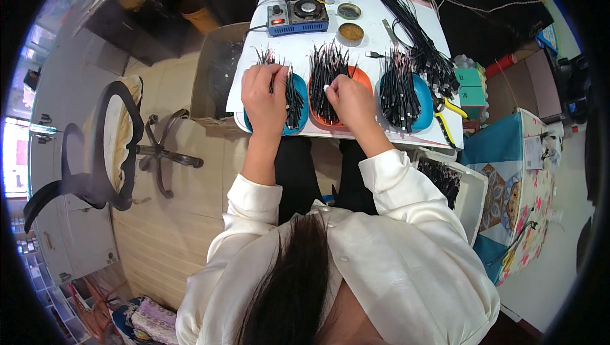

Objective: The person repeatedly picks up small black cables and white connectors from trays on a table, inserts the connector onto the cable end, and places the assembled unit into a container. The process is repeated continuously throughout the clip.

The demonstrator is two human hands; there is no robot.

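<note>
Three trays of short black cables with stripped, reddish wire ends stand in a row along the table's near edge. Over the left blue tray [304,84] is my left hand [262,96], its fingers bent down and closed at the wire ends; whatever they hold is hidden. My right hand [351,100] is curled in a pinch over the right side of the orange tray [363,78], beside its black cables [325,78]. A small white spot shows at its fingertips, too small to name. The right blue tray [422,94] holds another cable bundle [399,94], untouched by either hand.
Behind the trays sit a blue solder pot [297,18] with a lit red switch and a round tin [350,34] of amber material. Long black cables [419,33] and yellow-handled pliers [452,111] lie at the right. A cardboard box [210,78] and an office chair [121,135] stand left.
</note>
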